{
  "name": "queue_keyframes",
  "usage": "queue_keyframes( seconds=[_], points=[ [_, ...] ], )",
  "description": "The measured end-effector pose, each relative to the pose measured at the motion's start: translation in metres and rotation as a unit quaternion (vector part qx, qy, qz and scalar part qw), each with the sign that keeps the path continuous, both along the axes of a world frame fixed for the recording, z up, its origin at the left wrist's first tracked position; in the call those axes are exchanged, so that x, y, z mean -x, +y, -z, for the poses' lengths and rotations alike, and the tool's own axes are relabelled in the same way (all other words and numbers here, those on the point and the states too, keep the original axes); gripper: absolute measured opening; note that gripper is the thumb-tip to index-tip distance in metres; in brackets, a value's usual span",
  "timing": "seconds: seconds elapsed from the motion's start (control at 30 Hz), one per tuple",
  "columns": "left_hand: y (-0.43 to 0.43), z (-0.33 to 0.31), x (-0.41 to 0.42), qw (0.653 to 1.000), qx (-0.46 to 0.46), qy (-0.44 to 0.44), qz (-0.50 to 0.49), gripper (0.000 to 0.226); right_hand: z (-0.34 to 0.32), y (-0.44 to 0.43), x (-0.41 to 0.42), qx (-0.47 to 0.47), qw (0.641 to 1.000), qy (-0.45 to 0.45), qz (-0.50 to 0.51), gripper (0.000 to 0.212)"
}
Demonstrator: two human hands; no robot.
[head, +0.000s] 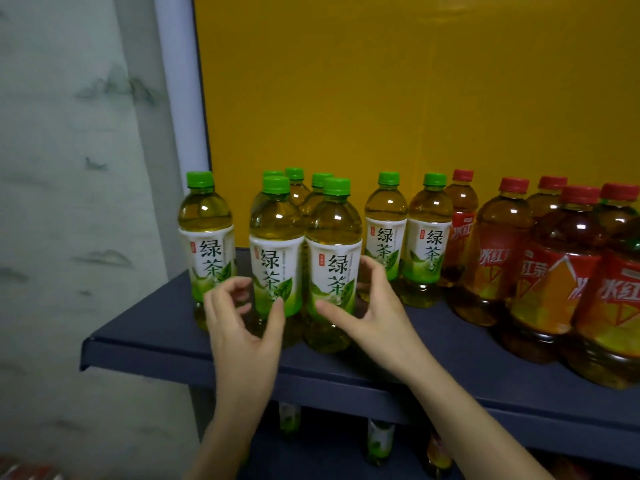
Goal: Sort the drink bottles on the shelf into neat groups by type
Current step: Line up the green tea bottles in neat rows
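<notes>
Several green tea bottles with green caps stand at the left of the dark blue shelf (145, 344). Two of them are at the front, side by side. My right hand (374, 306) curls round the front right green tea bottle (332, 244), thumb across its lower front and fingers on its right side. My left hand (239, 320) hovers in front of the front left green tea bottle (277, 237); its thumb tip touches the label and its fingers hang loosely curled beside it. Several red-capped iced tea bottles (554, 271) are grouped at the right.
One green tea bottle (205, 233) stands alone at the shelf's left end, close to the edge. A yellow back panel (381, 98) rises behind the bottles. More bottles (380, 441) stand on the lower shelf. A pale patterned wall (69, 202) is at the left.
</notes>
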State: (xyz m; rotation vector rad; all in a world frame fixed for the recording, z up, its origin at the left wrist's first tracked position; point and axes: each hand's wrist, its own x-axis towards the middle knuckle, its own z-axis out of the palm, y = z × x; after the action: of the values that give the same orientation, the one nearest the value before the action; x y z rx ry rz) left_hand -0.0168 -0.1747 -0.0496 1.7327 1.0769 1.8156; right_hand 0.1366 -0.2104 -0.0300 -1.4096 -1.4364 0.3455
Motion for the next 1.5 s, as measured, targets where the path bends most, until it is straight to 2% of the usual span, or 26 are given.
queue_keyframes(
  seconds=[0.07, 0.17, 0.27, 0.37, 0.57, 0.77, 0.9, 1.1, 1.5],
  points=[
    [0.019, 0.001, 0.008, 0.999, 0.039, 0.016, 0.005, 0.060, 0.002, 0.006, 0.009, -0.004, 1.000, -0.007, 0.025, 0.095],
    [0.038, -0.004, 0.014, 0.983, 0.130, 0.013, 0.128, 0.081, 0.008, 0.014, 0.014, -0.008, 0.997, -0.031, 0.067, 0.095],
    [0.045, -0.010, 0.018, 0.957, 0.171, 0.019, 0.233, 0.071, 0.012, 0.016, 0.015, -0.008, 0.997, -0.023, 0.076, 0.080],
    [0.048, -0.015, 0.020, 0.952, 0.138, 0.048, 0.269, 0.054, 0.013, 0.015, 0.012, -0.021, 0.997, -0.004, 0.070, 0.074],
    [0.045, -0.018, 0.010, 0.959, 0.094, 0.059, 0.260, 0.061, 0.012, 0.004, -0.004, -0.043, 0.996, 0.010, 0.078, 0.071],
    [0.033, -0.033, -0.027, 0.957, 0.055, 0.050, 0.281, 0.057, 0.002, -0.017, -0.042, -0.068, 0.988, 0.012, 0.136, 0.065],
    [0.031, -0.039, -0.057, 0.946, 0.057, 0.068, 0.313, 0.067, -0.002, -0.030, -0.068, -0.075, 0.982, 0.015, 0.175, 0.066],
    [0.036, -0.027, -0.093, 0.932, 0.089, 0.095, 0.338, 0.061, 0.004, -0.037, -0.088, -0.069, 0.975, -0.005, 0.209, 0.073],
    [0.045, -0.017, -0.104, 0.924, 0.093, 0.125, 0.349, 0.063, 0.010, -0.025, -0.101, -0.061, 0.984, 0.010, 0.169, 0.070]
  ],
)
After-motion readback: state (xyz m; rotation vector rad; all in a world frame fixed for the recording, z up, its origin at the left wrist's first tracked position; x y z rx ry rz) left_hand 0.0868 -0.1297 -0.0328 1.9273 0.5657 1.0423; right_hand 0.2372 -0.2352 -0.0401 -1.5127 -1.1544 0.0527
